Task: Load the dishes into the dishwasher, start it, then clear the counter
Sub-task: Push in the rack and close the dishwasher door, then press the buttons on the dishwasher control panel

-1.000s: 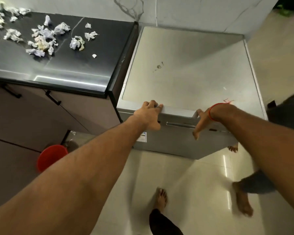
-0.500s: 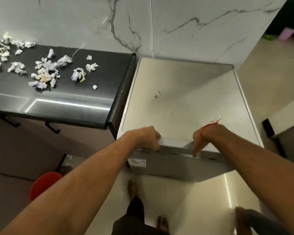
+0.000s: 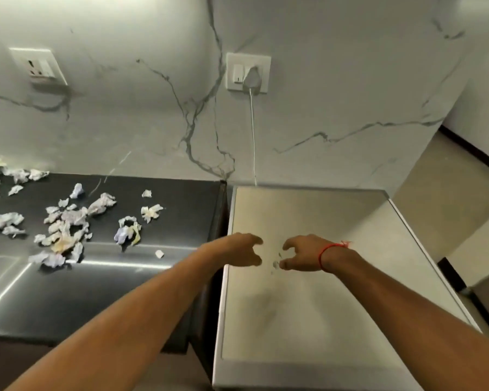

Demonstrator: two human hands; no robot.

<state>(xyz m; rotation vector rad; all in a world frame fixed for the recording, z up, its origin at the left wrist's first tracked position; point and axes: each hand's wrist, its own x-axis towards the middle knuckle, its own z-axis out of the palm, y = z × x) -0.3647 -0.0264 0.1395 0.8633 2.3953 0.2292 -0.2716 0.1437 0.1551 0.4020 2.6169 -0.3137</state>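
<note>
Marble-veined wall backs a flat grey steel dishwasher top, above which the left hand and right hand hover, fingers loosely curled, holding nothing. Left of the left hand, crumpled white paper scraps litter the glossy black counter; probably light, soft and best gathered by pinching or sweeping. Beyond the hands, a white plugged cord hangs clear.

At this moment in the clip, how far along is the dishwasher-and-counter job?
Loading looks done: the dishwasher shows only its closed top, no dishes in sight. Whether it is running cannot be seen. In hand: nothing; the left hand and right hand hover loosely curled above the top, near some small specks. Left: the black counter is littered with crumpled paper scraps.
</note>
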